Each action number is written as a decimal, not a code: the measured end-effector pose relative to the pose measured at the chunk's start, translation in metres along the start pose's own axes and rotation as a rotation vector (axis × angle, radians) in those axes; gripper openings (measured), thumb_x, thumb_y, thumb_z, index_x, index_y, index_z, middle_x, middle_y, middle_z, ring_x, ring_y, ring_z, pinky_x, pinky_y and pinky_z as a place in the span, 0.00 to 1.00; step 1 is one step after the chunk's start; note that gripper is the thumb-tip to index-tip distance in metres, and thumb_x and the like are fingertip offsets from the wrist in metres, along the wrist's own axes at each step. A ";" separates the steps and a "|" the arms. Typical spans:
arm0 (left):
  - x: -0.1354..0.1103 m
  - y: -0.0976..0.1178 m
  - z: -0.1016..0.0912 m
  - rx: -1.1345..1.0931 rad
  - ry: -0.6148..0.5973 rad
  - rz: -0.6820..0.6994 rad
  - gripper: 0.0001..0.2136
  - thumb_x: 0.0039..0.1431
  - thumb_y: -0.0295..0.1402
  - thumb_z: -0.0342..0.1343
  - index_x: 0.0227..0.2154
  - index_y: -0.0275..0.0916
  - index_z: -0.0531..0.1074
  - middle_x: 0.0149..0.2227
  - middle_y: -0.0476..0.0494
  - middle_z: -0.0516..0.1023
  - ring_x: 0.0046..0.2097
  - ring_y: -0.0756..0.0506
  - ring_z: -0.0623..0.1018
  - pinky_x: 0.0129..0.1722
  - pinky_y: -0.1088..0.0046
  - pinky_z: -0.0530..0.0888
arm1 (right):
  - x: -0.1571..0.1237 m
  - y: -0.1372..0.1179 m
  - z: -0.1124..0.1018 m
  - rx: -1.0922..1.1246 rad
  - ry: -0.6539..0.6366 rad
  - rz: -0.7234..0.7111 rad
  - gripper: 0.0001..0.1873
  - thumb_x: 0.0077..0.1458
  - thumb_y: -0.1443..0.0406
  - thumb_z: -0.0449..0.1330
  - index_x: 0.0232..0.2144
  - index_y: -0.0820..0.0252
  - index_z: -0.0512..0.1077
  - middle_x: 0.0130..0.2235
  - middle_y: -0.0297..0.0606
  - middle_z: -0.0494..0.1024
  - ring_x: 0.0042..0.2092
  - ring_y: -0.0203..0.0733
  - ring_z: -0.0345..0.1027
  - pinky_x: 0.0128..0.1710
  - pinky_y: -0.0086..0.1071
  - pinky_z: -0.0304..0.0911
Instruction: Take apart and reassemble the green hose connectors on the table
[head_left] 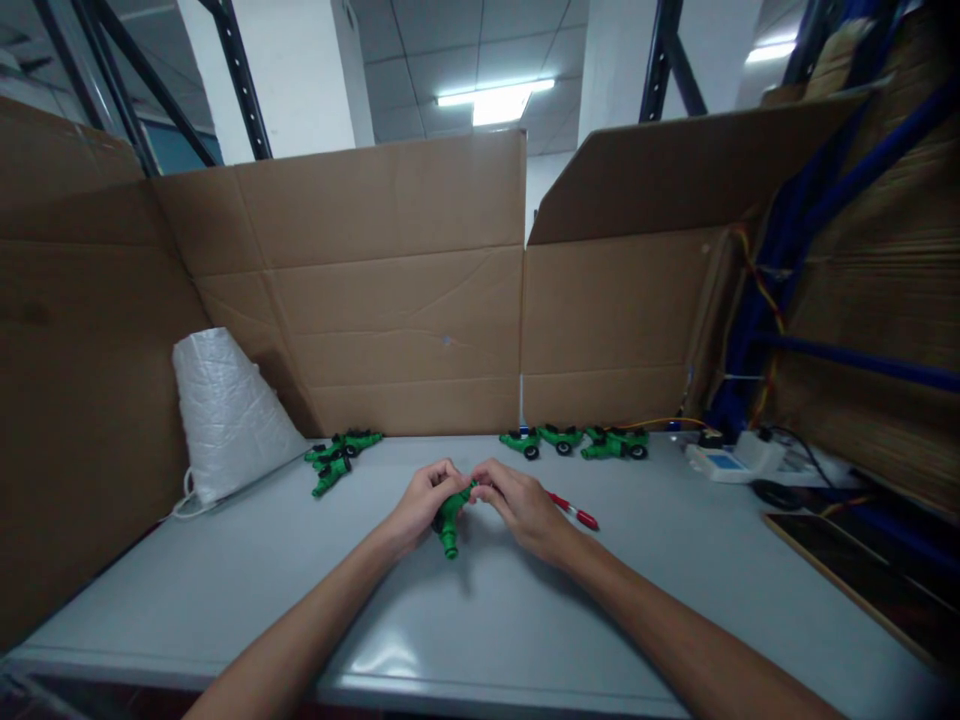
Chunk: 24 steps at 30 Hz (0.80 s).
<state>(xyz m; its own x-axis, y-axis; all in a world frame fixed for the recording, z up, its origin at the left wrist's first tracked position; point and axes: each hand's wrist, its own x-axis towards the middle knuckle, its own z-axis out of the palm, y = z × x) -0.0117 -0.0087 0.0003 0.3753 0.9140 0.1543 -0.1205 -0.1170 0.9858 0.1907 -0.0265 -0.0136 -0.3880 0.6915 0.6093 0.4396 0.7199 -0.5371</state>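
I am holding both bare forearms angled in from the bottom edge of the frame, converging just below centre. My left hand (421, 502) is curling its fingers inward, knuckles up. My right hand (526, 506) is pinching with thumb and fingertips, close against the left's.

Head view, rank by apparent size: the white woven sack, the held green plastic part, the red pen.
1. White woven sack, clearly largest.
2. Green plastic part and red pen look about alike, both partly hidden; no ranking between them.
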 end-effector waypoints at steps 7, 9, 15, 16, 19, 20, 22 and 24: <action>-0.001 0.004 -0.005 -0.041 -0.054 -0.102 0.18 0.56 0.44 0.69 0.27 0.38 0.68 0.24 0.50 0.74 0.23 0.53 0.71 0.23 0.79 0.66 | -0.001 0.000 0.001 -0.046 -0.030 0.020 0.09 0.73 0.62 0.53 0.37 0.55 0.69 0.36 0.35 0.77 0.37 0.43 0.70 0.39 0.33 0.60; -0.001 0.005 -0.007 -0.056 -0.085 -0.150 0.17 0.56 0.44 0.68 0.28 0.38 0.69 0.25 0.49 0.74 0.23 0.53 0.72 0.23 0.79 0.66 | -0.001 0.001 0.000 -0.028 -0.040 0.011 0.10 0.73 0.62 0.52 0.38 0.54 0.69 0.36 0.35 0.77 0.37 0.43 0.70 0.40 0.33 0.60; -0.002 0.005 -0.009 -0.112 -0.131 -0.189 0.17 0.59 0.46 0.67 0.30 0.37 0.70 0.29 0.46 0.78 0.25 0.52 0.74 0.25 0.78 0.68 | -0.001 0.003 0.000 0.007 -0.054 -0.012 0.09 0.73 0.64 0.52 0.40 0.54 0.71 0.38 0.36 0.78 0.39 0.43 0.72 0.41 0.34 0.62; -0.001 0.004 -0.009 -0.116 -0.127 -0.174 0.17 0.59 0.46 0.66 0.30 0.37 0.71 0.29 0.46 0.77 0.25 0.52 0.74 0.25 0.78 0.69 | -0.001 0.003 0.000 -0.002 -0.045 -0.012 0.09 0.73 0.63 0.52 0.41 0.54 0.71 0.39 0.36 0.78 0.40 0.44 0.72 0.42 0.34 0.62; 0.001 0.001 -0.009 -0.087 -0.101 -0.119 0.16 0.59 0.45 0.66 0.30 0.37 0.71 0.27 0.48 0.75 0.25 0.52 0.73 0.25 0.78 0.68 | -0.001 0.000 0.002 -0.004 -0.002 -0.006 0.07 0.72 0.63 0.54 0.48 0.53 0.70 0.45 0.38 0.78 0.44 0.45 0.73 0.45 0.35 0.63; 0.001 0.000 -0.009 -0.065 -0.093 -0.107 0.16 0.59 0.45 0.67 0.30 0.37 0.71 0.27 0.48 0.75 0.25 0.52 0.73 0.25 0.78 0.68 | -0.001 -0.001 0.002 0.008 0.001 -0.013 0.08 0.72 0.63 0.54 0.50 0.53 0.70 0.47 0.39 0.78 0.46 0.45 0.73 0.47 0.35 0.63; 0.002 -0.002 -0.010 -0.021 -0.081 -0.095 0.17 0.57 0.44 0.68 0.29 0.37 0.71 0.26 0.48 0.75 0.26 0.52 0.72 0.25 0.79 0.66 | -0.001 -0.001 0.003 0.037 -0.012 -0.024 0.08 0.72 0.64 0.54 0.51 0.52 0.70 0.49 0.39 0.78 0.48 0.45 0.73 0.49 0.35 0.63; 0.002 -0.004 -0.010 0.000 -0.081 -0.097 0.17 0.55 0.44 0.69 0.28 0.37 0.71 0.27 0.47 0.75 0.26 0.52 0.73 0.25 0.79 0.66 | -0.001 -0.001 0.005 0.065 -0.024 -0.011 0.07 0.72 0.65 0.54 0.48 0.53 0.70 0.47 0.38 0.78 0.47 0.44 0.73 0.48 0.35 0.63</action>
<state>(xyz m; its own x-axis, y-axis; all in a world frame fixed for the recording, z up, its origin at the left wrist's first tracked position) -0.0199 -0.0027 -0.0043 0.4580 0.8867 0.0634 -0.0805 -0.0296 0.9963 0.1867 -0.0276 -0.0164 -0.4126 0.6841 0.6015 0.3818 0.7294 -0.5676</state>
